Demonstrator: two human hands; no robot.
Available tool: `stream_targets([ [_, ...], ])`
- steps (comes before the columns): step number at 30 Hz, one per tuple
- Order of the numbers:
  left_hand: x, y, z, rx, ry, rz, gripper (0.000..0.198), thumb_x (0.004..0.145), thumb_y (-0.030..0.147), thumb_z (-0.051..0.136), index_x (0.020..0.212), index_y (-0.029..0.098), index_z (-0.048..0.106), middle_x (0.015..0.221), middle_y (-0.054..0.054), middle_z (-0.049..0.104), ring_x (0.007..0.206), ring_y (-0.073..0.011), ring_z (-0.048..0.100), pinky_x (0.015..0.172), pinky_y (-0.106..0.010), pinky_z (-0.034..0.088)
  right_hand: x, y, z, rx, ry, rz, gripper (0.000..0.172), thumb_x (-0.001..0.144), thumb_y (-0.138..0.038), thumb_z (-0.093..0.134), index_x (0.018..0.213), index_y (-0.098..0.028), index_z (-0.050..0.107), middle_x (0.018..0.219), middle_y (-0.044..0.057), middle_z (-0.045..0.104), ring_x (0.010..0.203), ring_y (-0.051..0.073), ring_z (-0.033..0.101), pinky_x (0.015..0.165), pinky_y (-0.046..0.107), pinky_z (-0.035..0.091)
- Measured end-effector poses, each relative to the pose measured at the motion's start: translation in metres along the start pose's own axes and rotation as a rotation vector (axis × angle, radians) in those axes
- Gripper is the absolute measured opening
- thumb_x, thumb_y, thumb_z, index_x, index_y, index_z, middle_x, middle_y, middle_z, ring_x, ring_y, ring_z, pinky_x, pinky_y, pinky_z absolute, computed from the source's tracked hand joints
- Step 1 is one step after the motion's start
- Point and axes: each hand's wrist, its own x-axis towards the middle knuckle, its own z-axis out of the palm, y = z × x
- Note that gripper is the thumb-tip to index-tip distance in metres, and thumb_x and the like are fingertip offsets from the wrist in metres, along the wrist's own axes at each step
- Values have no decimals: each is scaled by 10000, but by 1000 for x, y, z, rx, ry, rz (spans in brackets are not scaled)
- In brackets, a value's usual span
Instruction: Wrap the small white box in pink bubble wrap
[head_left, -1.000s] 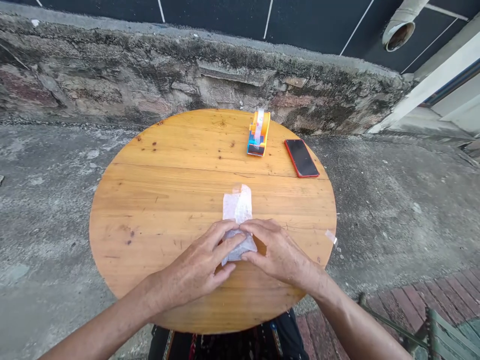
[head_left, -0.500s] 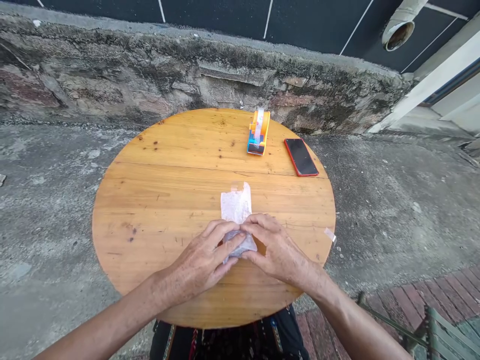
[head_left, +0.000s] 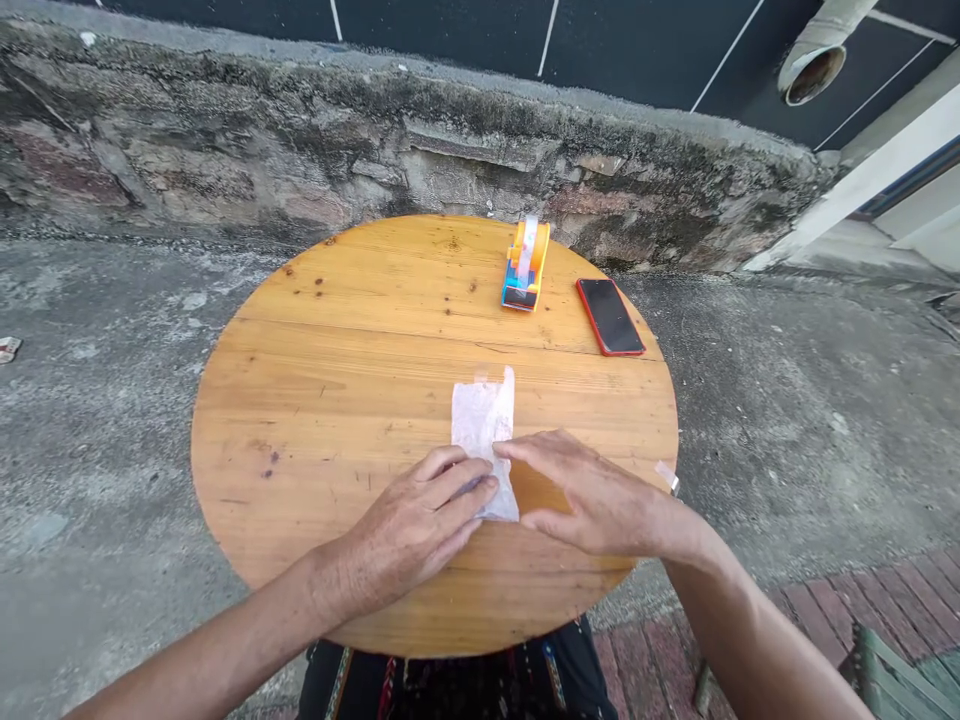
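Observation:
A small white wrapped packet (head_left: 485,430) lies flat on the round wooden table (head_left: 315,400), near its front middle. My left hand (head_left: 416,525) rests on the packet's near end, fingers stretched flat and pressing it down. My right hand (head_left: 592,495) hovers just right of the packet with its fingers extended, the index fingertip touching the packet's right edge. A short strip of clear tape (head_left: 666,474) sticks out from the table's right rim, beside my right wrist.
An orange and blue tape dispenser (head_left: 525,266) stands at the table's far side. A red-edged phone (head_left: 610,316) lies face up to its right. A rough stone wall runs behind the table, with concrete ground around and red brick paving at lower right.
The packet's raised far flap has been pressed down flat. My right hand has let go of the packet's near end and slid to the right, its fingers straightening. My left hand now lies flatter.

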Motion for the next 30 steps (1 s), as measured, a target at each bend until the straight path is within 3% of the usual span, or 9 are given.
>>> stream_targets([
  [2, 0, 1, 0, -12, -8, -4, 326, 866, 117, 559, 1191, 130, 576, 1180, -112, 619, 1105, -245, 512, 933, -403, 519, 11, 3, -5, -39, 37, 40, 378, 889, -204, 515, 1265, -224, 541, 1170, 54, 670, 1063, 198, 617, 905, 364, 487],
  [6, 0, 1, -1, -31, -28, -10, 319, 878, 110, 540, 1196, 124, 563, 1200, -106, 605, 1111, -245, 496, 946, -408, 509, 39, 9, -3, -223, 28, 129, 333, 910, -142, 458, 1200, -227, 599, 959, 30, 734, 828, 176, 671, 714, 285, 481],
  [10, 0, 1, 0, -45, -12, -9, 316, 881, 117, 539, 1197, 127, 558, 1204, -101, 604, 1127, -245, 492, 959, -407, 500, 56, 11, 5, -418, -91, 56, 212, 892, -121, 489, 981, -204, 663, 801, 31, 731, 683, 159, 645, 579, 253, 386],
  [13, -1, 0, 1, -45, -9, -10, 313, 877, 123, 549, 1190, 126, 560, 1207, -97, 606, 1139, -252, 481, 969, -411, 490, 60, 10, 8, -471, -112, 21, 169, 895, -129, 498, 852, -187, 651, 770, 31, 719, 666, 159, 632, 547, 261, 331],
  [22, -1, 0, 0, -54, 9, -17, 292, 877, 120, 544, 1167, 142, 566, 1162, -82, 621, 1110, -249, 500, 984, -429, 472, 72, 9, 11, -374, -171, 42, 161, 902, -157, 512, 843, -192, 657, 814, 18, 728, 683, 131, 611, 556, 250, 287],
  [30, 0, 0, 0, -52, -14, 3, 299, 855, 98, 567, 1152, 131, 576, 1199, -99, 590, 1289, -293, 394, 1054, -461, 440, 72, 12, 14, -323, -169, 100, 198, 920, -217, 463, 997, -219, 644, 793, 24, 721, 646, 142, 589, 540, 253, 242],
])
